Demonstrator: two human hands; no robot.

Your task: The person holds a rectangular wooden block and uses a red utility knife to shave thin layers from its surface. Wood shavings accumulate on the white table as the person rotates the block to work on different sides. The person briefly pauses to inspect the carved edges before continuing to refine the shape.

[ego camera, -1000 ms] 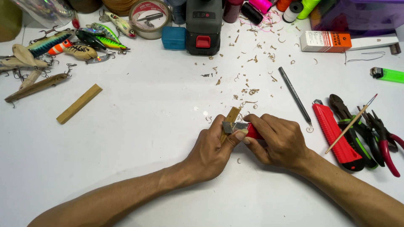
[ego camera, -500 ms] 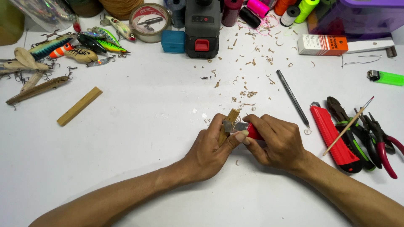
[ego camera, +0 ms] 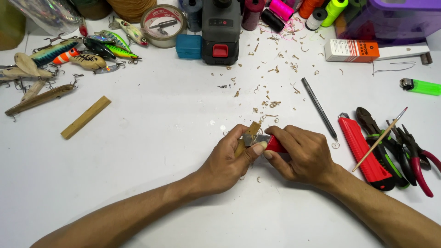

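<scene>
My left hand grips a small tan wooden block that sticks up past my fingers near the middle of the white table. My right hand is closed around a red-handled utility knife, and its metal blade end lies against the block's side. My left thumb presses on the back of the blade. Both hands touch each other just above the table. Wood shavings are scattered beyond them.
A wooden strip lies at left, fishing lures at far left back. A second red cutter, pliers, a thin brush and a pencil sit at right. Thread spools, tape roll, a black device, a green lighter.
Both hands stay in the same spot with the block and knife; only a slight shift of the fingers and of the camera view shows.
</scene>
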